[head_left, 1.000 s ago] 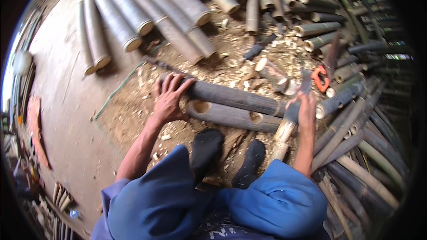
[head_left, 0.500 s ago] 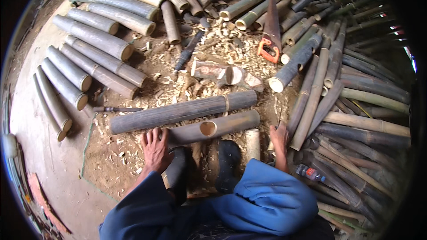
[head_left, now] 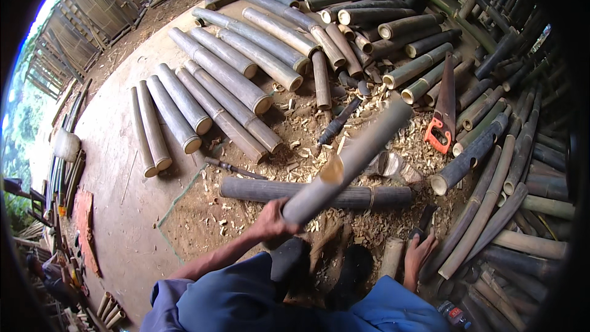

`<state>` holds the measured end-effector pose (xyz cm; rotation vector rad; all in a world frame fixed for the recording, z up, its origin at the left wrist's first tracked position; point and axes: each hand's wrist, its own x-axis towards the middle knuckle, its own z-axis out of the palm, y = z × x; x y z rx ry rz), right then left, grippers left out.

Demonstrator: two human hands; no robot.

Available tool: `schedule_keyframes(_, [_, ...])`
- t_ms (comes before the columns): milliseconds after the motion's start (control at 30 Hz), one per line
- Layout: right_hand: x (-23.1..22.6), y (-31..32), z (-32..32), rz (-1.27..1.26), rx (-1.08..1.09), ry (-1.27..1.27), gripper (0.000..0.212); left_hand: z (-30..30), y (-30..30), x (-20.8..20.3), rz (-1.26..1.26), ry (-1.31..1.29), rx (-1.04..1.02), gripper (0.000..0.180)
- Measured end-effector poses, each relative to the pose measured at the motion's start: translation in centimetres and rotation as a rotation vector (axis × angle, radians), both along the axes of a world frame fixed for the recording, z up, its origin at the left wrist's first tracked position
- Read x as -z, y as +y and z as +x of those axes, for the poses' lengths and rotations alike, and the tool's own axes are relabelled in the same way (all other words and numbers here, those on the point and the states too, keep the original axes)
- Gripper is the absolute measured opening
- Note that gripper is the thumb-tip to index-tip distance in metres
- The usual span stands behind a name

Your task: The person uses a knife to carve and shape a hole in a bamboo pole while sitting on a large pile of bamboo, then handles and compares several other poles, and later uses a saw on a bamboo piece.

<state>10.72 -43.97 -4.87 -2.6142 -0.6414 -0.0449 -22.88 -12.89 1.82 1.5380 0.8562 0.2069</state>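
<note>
My left hand [head_left: 275, 220] grips the lower end of a bamboo tube [head_left: 369, 138], which is raised and slants up to the right. An oval hole [head_left: 332, 170] is cut in its side; motion blurs the tube. Under it a second, longer bamboo tube [head_left: 276, 190] lies across the wood chips. At the lower right my right hand [head_left: 420, 253] is closed round a dark tool with a broad, blade-like part [head_left: 424, 220], perhaps a knife; its exact kind is unclear. A short pale bamboo piece [head_left: 391, 257] stands left of that hand.
A handsaw [head_left: 438, 137] with an orange handle leans among bamboo at the right. Cut tubes [head_left: 227, 80] lie in rows at the far left. A chisel-like tool [head_left: 338, 122] and a thin dark rod [head_left: 236, 168] lie on the ground. A bottle [head_left: 453, 315] lies lower right.
My left hand has lifted the holed bamboo tube off the ground and tilted it up to the right. My right hand now holds the dark tool upright. The view has swung left and upward.
</note>
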Motion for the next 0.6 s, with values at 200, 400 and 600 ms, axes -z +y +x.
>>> schedule_keyframes(200, [-0.5, -2.1, -6.2, -0.014, -0.089, -0.007, 0.062, 9.6, 10.3, 1.3, -0.305, -0.353, -0.452, 0.063])
schedule_keyframes(400, [0.6, -0.8, -10.2, -0.156, 0.028, 0.1, 0.074, 12.5, 25.4, 4.7, -0.337, -0.286, -0.737, 0.042])
schedule_keyframes(600, [0.7, -2.6, -7.4, -0.308, 0.069, 0.107, 0.088, 13.1, 19.1, 0.1, 0.123, -0.185, -0.51, 0.04])
